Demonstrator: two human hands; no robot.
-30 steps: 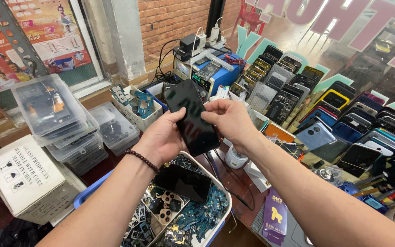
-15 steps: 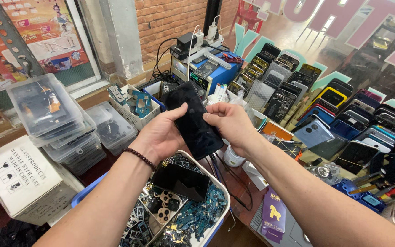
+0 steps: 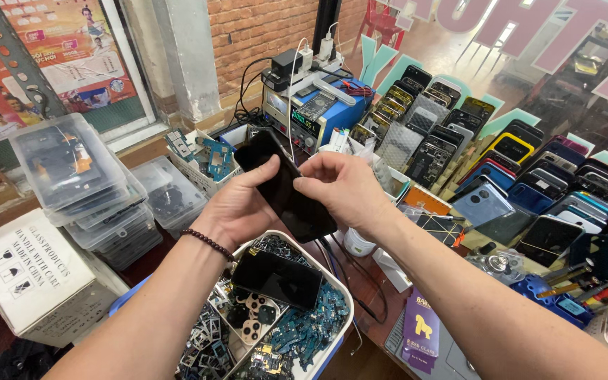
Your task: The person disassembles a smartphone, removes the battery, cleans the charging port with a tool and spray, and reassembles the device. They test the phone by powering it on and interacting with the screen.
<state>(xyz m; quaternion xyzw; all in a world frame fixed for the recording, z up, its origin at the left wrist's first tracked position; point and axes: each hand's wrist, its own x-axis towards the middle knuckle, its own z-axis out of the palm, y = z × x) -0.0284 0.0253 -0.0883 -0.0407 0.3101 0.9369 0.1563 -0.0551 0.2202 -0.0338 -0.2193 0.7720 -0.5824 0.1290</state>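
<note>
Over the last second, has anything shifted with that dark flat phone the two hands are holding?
Hardly. The dark flat phone tilted slightly, its lower end swinging toward the right hand; the left hand kept its grip beneath. Neither let go. The white tray of circuit scraps and the second black phone in it stayed put.

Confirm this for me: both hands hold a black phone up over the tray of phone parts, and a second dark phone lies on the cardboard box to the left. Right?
Not quite. In the head view the second dark phone lies in the tray of phone parts, not on the cardboard box. The rest stands: the left hand and right hand hold the black phone above the tray.
</note>
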